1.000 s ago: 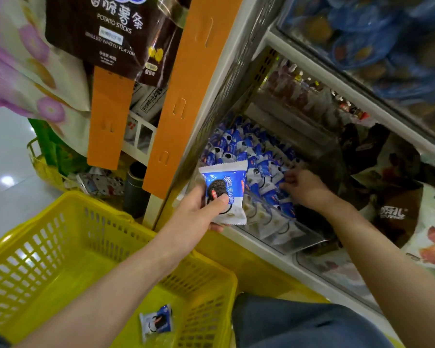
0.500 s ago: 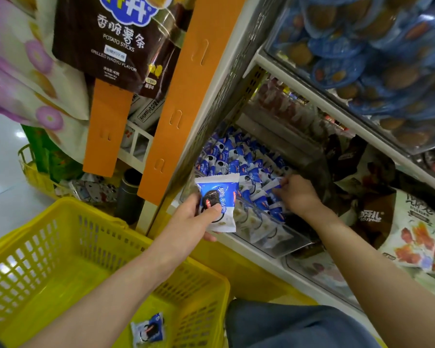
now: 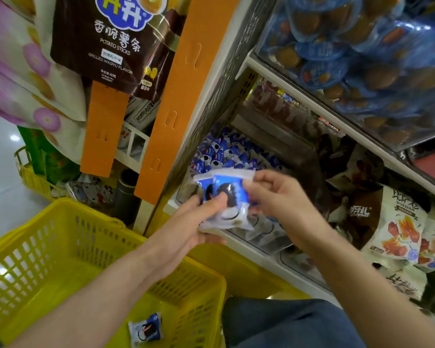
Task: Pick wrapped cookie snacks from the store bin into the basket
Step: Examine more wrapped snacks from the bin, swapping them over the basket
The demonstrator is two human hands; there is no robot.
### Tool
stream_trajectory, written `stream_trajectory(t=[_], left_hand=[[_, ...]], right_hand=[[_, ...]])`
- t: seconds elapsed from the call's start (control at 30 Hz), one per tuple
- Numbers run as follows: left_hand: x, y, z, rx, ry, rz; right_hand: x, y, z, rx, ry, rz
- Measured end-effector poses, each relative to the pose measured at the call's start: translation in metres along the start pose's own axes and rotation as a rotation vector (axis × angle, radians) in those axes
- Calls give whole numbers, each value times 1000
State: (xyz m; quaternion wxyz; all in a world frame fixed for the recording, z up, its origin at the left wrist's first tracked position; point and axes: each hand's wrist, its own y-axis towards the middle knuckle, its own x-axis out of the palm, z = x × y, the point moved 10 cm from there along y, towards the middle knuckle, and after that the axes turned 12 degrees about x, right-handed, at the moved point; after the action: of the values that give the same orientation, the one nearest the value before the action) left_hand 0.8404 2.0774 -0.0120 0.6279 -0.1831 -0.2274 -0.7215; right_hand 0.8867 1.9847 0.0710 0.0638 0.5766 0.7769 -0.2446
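The left hand [image 3: 194, 229] grips two wrapped cookie packets stacked together, thumb on top and fingers beneath. The right hand [image 3: 274, 197], just at its 3 o'clock, pinches the right edge of the front packet [image 3: 230, 194]. The rear packet [image 3: 202, 183] peeks out at the 10 o'clock side of the front one. The picture is blurred here, so I cannot tell how firmly either hand holds.

The likeliest slip seems to be at this handover. Both wrappers look slick, and one thumb must clamp two of them. If the right hand lets go before that thumb has the front packet, it could slide off. The stack hangs past the basket's far corner, over the shelf edge. A dropped packet would probably land on the shelf or the floor, not in the basket [image 3: 23, 259].

The basket sits at 7 o'clock from the hands, well below them, with one packet [image 3: 146, 327] already lying on its bottom. A careless toss from this height might bounce a packet against the mesh wall.

The bin [image 3: 269, 237] lies just behind the hands at 1 o'clock, still heaped with packets. A wrist brushing its front could spill some.
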Motion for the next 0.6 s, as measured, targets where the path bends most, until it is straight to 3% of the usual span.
stream_trajectory(t=[0.1, 0.23, 0.4, 0.6], left_hand=[[4, -5, 2, 1, 95, -38], [2, -7, 6, -14, 138, -12], [6, -7, 4, -41, 161, -44], [9, -5, 4, -25, 183, -71]], right_hand=[[22, -5, 6, -35, 25, -77], [3, 0, 6, -59, -57, 112], [10, 1, 18, 32, -183, -43], [7, 0, 20, 67, -126, -122]])
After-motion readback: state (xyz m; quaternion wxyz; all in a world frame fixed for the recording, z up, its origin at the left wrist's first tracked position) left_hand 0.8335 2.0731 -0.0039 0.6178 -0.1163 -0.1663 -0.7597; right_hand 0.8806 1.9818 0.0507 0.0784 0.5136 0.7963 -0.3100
